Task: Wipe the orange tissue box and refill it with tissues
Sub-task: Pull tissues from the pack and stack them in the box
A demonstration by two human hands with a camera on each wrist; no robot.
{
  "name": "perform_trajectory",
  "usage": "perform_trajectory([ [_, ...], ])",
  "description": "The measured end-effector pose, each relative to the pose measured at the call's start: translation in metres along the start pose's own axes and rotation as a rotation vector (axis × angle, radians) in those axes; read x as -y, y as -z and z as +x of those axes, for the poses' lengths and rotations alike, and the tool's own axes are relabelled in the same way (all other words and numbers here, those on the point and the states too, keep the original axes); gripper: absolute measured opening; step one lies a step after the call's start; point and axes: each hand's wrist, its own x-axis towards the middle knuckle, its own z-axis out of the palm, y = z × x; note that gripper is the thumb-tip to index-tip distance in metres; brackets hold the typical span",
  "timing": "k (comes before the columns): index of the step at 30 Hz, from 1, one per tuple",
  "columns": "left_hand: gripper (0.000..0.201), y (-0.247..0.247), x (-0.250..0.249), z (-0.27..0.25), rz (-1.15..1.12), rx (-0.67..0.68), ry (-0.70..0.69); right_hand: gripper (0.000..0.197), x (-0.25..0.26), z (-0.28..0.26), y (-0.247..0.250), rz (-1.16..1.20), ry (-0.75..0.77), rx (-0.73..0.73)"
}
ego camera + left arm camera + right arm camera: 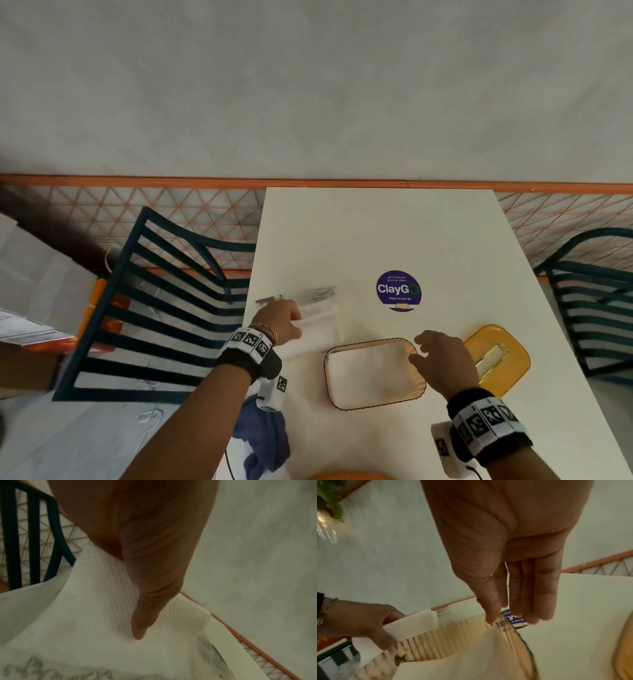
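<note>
Table: we note a white table (394, 240) standing against a grey wall, with dark slatted chairs (164, 308) to either side.
Tissue box: the open base (375, 375) sits on the table's near half, between our two hands; its ribbed inner wall is pale with a dark rim, and a flat layer of white tissue (370, 373) lies inside.
Box detail: the right wrist view shows the ribbed wall (453, 639) with dark specks along its rim, and a tissue sheet (471, 655) lying against it.
Lid: the orange lid (496, 359) with a slot lies flat on the table just to the right of the base, partly behind our right hand.
Tissue pack: a white pack of tissues (318, 329) lies just beyond the base's far left corner; grey print shows on its wrapper in the left wrist view.
Left hand: our left hand (279, 320) grasps the pack at its left end, thumb on top and fingers curled beneath; the left wrist view shows the thumb (142, 622) pressing into the embossed tissue (85, 615).
Right hand: our right hand (442, 359) hovers at the base's right rim, released, fingers (539, 595) straight and together, gripping nothing.
Cloth: a blue cloth (263, 442) lies crumpled at the table's near left edge, under our left forearm.
Sticker: a round purple "ClayGo" sticker (398, 290) sits on the table beyond the base.
Blurred item: something grey lies past the pack; we cannot tell what it is.
</note>
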Motion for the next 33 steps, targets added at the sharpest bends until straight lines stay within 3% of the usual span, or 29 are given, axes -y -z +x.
perform_trajectory([
  [3, 0.039, 0.004, 0.006, -0.007, -0.16, 0.06, -0.02, 0.038, 0.025, -0.004, 0.007, 0.197, 0.096, -0.04],
  [5, 0.032, 0.008, 0.011, -0.014, -0.324, 0.029, -0.039, 0.044, 0.043, -0.003, 0.01, 0.318, 0.2, -0.013],
  [9, 0.021, 0.015, 0.013, -0.039, -0.875, -0.01, -0.053, 0.079, 0.083, 0.001, 0.008, 0.552, 0.298, 0.135],
  [12, 0.024, 0.015, 0.011, -0.052, -1.125, -0.043, -0.071, 0.103, 0.11, 0.01, 0.002, 0.704, 0.302, 0.247],
  [14, 0.03, 0.014, 0.011, -0.056, -1.224, -0.052, -0.057, 0.098, 0.128, 0.015, 0.0, 0.779, 0.314, 0.304],
  [17, 0.036, 0.01, 0.013, -0.058, -1.299, -0.063, -0.025, 0.064, 0.147, 0.019, 0.0, 0.833, 0.371, 0.333],
  [19, 0.039, 0.008, 0.016, -0.061, -1.339, -0.056, -0.022, 0.052, 0.154, 0.017, 0.0, 0.834, 0.384, 0.342],
  [22, 0.045, 0.008, 0.018, -0.064, -1.441, 0.003, -0.024, 0.061, 0.156, 0.015, -0.001, 0.839, 0.359, 0.351],
  [26, 0.056, 0.014, 0.024, -0.067, -1.685, 0.099, 0.018, 0.106, 0.141, 0.014, -0.002, 0.956, 0.24, 0.489],
  [28, 0.057, 0.019, 0.028, -0.07, -1.804, 0.112, 0.063, 0.116, 0.136, 0.012, -0.002, 1.046, 0.123, 0.577],
  [30, 0.051, 0.023, 0.029, -0.075, -1.922, 0.131, 0.068, 0.107, 0.134, 0.009, -0.002, 1.08, 0.045, 0.677],
  [33, 0.03, 0.027, 0.021, -0.083, -1.983, 0.106, 0.078, 0.074, 0.139, 0.003, -0.005, 1.085, 0.084, 0.792],
])
